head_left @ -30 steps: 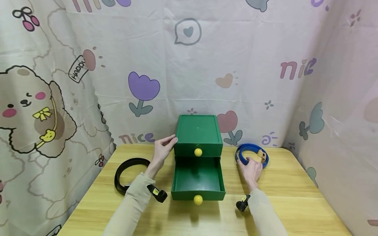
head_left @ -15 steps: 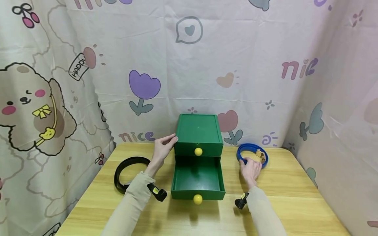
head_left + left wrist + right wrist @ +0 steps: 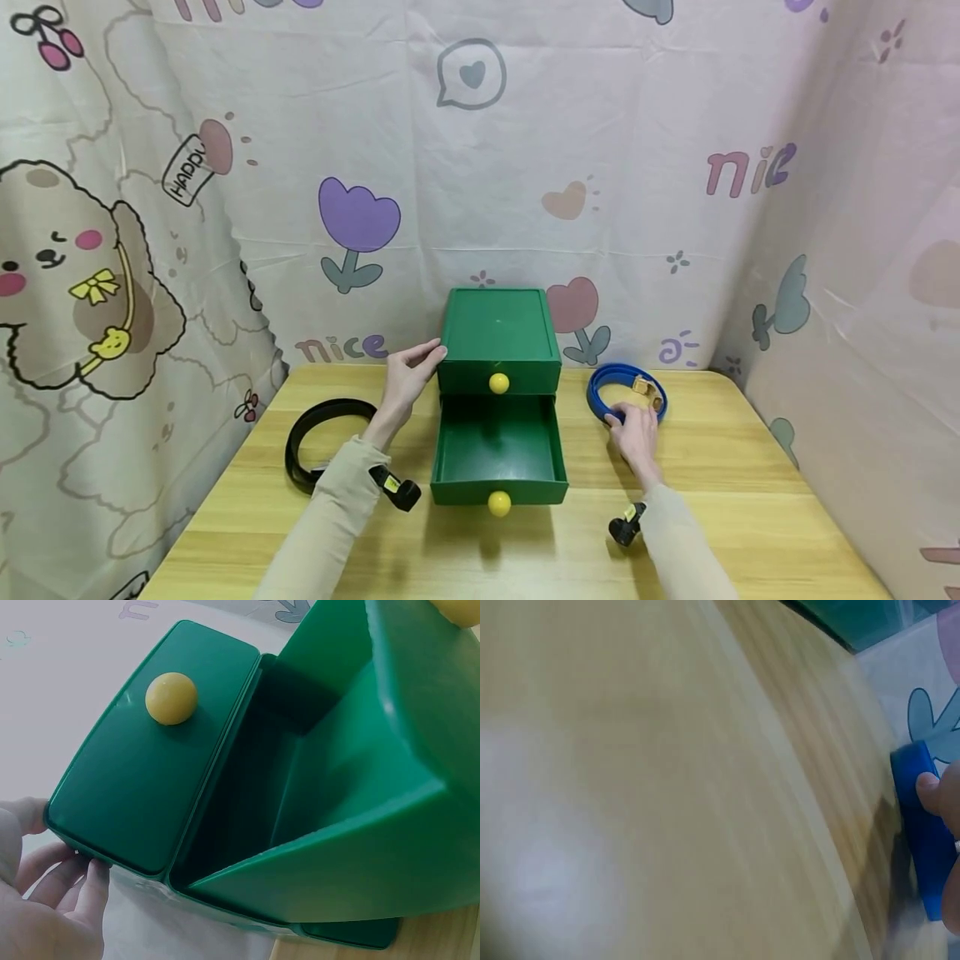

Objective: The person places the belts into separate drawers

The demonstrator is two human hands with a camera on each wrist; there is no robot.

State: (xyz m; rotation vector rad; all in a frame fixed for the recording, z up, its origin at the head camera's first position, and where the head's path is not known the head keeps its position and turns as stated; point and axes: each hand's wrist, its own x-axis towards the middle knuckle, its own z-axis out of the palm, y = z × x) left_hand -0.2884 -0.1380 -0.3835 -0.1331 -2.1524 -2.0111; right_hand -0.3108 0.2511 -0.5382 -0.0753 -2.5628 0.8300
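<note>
Head view: the left hand (image 3: 405, 385) was clamped, thumb and fingers, on the upper front corner of a glossy green, box-shaped two-drawer cabinet (image 3: 498, 325), at its nine o'clock side. The cabinet's green lower drawer (image 3: 536, 493), fitted with a round yellow knob (image 3: 499, 503), stood pulled out toward six o'clock, while the green upper drawer (image 3: 467, 379), bearing a matching knob, was pushed in. At the cabinet's three o'clock, a blue coiled belt (image 3: 596, 398) with a gold-coloured buckle (image 3: 649, 392) sat on the pale wood-grain table (image 3: 720, 517). The right hand (image 3: 636, 433) pinched the coil's six o'clock edge; the right wrist view showed the thumb against the blue band. Between the cabinet's eight and nine o'clock lay a black coiled belt (image 3: 330, 409), partly hidden by the beige left sleeve (image 3: 345, 483).
</note>
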